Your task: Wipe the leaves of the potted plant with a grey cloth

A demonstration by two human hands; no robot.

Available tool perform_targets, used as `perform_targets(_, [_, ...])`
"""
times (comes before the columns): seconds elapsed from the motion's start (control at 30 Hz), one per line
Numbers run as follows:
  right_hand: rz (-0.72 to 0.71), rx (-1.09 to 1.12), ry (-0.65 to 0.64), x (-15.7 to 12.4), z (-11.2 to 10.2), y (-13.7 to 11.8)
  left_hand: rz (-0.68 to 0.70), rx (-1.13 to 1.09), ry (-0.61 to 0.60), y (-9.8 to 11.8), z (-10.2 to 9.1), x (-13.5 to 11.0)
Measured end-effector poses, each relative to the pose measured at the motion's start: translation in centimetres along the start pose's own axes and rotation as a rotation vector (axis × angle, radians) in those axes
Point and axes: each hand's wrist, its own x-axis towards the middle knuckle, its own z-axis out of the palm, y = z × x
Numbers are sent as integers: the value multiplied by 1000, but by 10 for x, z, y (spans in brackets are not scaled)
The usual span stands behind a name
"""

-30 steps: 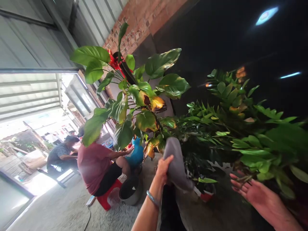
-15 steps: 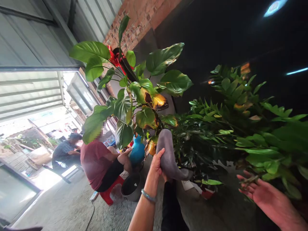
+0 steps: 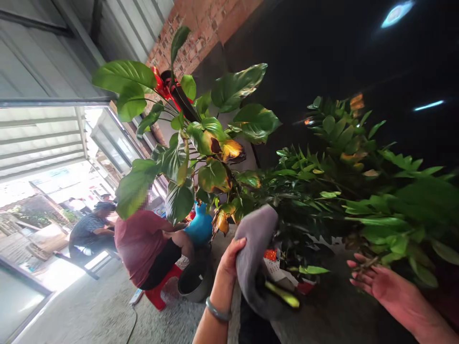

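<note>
My left hand [image 3: 231, 258], with a grey bangle at its wrist, is closed on a grey cloth [image 3: 256, 239] that hangs and folds to the right of the fingers. A yellow-green piece [image 3: 287, 295], perhaps a stalk, shows below the cloth's edge. At the right, my right hand [image 3: 385, 286] is palm up, its fingers loosely curled around a thin brownish plant stem [image 3: 366, 264]. Green leaves [image 3: 398, 234] spread just above that hand. Whether the stem belongs to them I cannot make out.
A large potted plant [image 3: 215, 138] with yellowed, browned leaves stands ahead, beside a blue gourd-shaped vase [image 3: 201, 227] and a dark bucket [image 3: 195, 279]. A person in a red shirt [image 3: 143, 243] sits on a red stool [image 3: 156, 296]. A cable [image 3: 133, 325] crosses the floor.
The grey cloth in my left hand has swung and folded downward, and the yellow-green piece now shows below it. My right hand keeps nearly the same place by the leaves. The view has shifted slightly.
</note>
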Motion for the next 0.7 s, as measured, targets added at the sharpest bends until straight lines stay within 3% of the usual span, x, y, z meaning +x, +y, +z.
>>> perform_targets(0.07, [9,7,-2,-5,9,-1,-45,-51,145,-10,8,13])
perform_targets(0.13, [14,11,-4,-6,13,-1,-133,-14,223,-36,17,21])
perform_targets(0.2, [27,6,-8,-5,11,-2,-204,69,173,-63,24,18])
perform_targets(0.27, [22,-11,-12,-4,6,-2,-229,137,-1,-76,30,8])
perform_targets(0.33, [0,-34,-15,-4,2,-3,-192,180,-183,-67,39,-4])
perform_targets(0.4, [-38,-42,-26,-5,-1,-3,-107,204,-262,-40,51,-9])
perform_targets(0.47, [-58,-35,-38,-6,-1,-2,0,177,-221,-12,64,-4])
perform_targets(0.53, [-63,-21,-55,-6,1,-1,91,115,-98,4,77,9])
perform_targets(0.63, [-41,-7,-75,-6,5,-1,110,111,85,-9,88,30])
perform_targets(0.7, [-25,-1,-65,-7,7,-1,30,233,96,-30,89,34])
